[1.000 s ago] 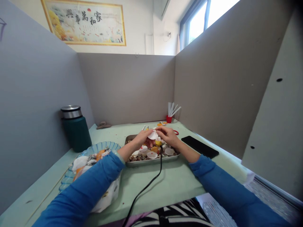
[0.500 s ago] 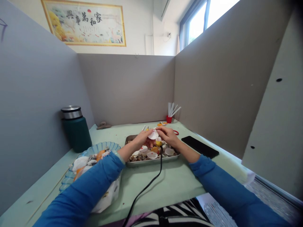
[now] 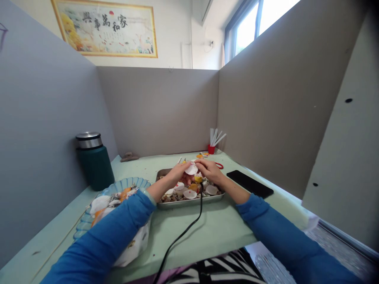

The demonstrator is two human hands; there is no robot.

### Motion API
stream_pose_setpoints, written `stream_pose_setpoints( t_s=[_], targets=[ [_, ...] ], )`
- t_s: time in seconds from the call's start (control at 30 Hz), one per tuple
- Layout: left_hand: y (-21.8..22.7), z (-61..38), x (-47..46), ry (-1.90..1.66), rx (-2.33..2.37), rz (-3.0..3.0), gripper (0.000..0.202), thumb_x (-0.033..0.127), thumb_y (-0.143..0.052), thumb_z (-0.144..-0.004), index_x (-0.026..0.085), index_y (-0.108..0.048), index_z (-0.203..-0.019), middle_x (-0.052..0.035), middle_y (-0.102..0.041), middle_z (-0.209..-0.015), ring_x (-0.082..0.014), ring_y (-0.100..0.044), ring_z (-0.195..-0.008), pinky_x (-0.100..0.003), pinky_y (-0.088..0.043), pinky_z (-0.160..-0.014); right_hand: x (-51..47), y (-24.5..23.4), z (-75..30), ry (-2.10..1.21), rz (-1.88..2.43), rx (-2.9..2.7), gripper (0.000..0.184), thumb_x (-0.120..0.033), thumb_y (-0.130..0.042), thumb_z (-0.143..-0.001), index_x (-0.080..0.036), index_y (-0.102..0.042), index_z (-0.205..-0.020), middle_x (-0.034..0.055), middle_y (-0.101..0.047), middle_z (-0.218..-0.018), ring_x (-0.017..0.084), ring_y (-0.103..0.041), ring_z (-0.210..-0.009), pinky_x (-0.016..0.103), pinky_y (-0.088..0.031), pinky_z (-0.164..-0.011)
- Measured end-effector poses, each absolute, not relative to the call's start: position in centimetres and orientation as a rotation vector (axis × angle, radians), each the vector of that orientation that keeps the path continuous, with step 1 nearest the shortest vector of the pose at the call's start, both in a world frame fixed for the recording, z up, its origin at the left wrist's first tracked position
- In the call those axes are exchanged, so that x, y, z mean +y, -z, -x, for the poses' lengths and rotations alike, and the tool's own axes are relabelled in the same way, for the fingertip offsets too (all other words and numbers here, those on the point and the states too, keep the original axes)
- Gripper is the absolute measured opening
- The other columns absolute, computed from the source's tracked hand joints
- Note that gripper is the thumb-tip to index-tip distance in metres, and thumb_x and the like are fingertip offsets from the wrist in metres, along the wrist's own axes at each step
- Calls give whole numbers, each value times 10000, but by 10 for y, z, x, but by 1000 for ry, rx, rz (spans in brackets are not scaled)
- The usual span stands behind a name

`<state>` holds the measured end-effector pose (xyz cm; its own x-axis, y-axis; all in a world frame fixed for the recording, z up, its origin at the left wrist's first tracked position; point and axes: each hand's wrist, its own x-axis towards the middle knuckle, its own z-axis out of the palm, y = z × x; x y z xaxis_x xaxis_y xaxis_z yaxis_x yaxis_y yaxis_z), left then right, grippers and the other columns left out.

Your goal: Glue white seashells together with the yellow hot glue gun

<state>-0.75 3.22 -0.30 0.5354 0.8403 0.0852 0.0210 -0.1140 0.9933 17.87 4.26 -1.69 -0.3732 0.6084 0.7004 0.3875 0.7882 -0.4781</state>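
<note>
Above a metal tray (image 3: 189, 203) my left hand (image 3: 179, 173) is closed on a white seashell (image 3: 192, 169), thumb along its upper left. My right hand (image 3: 208, 167) has its fingertips pinched at the shell's upper right edge; whether a small piece sits between them is too small to tell. In the tray lie brown gravel, several white and orange shells and a yellow-tipped tool (image 3: 198, 179). A black cord (image 3: 189, 223) runs from that tool towards my lap.
A blue scalloped dish (image 3: 81, 228) of shells stands left, under my forearm. Behind it is a green flask (image 3: 95, 167). A black phone-like slab (image 3: 250, 184) lies right. A red cup (image 3: 211, 149) with white sticks stands at the back, near red scissor handles (image 3: 219, 166). Grey partitions (image 3: 160, 110) surround the table.
Almost nothing differs. Both hands stay at the shell over the tray, with only a slight shift of the fingers and the view.
</note>
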Motion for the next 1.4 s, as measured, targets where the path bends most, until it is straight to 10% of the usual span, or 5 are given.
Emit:
stream_pose_setpoints(
  t_s=[1.4],
  targets=[
    [2, 5, 30, -914, 918, -1624, 551, 653, -515, -768, 107, -591, -766, -71, -611, -563, -140, -545, -399, -257, -415, -439, 34, 11, -178, -361, 804, -2168, 502, -494, -351, -953, -177, -527, -605, 14, -576, -560, 141, -520, -590, 258, -387, -594]
  ],
)
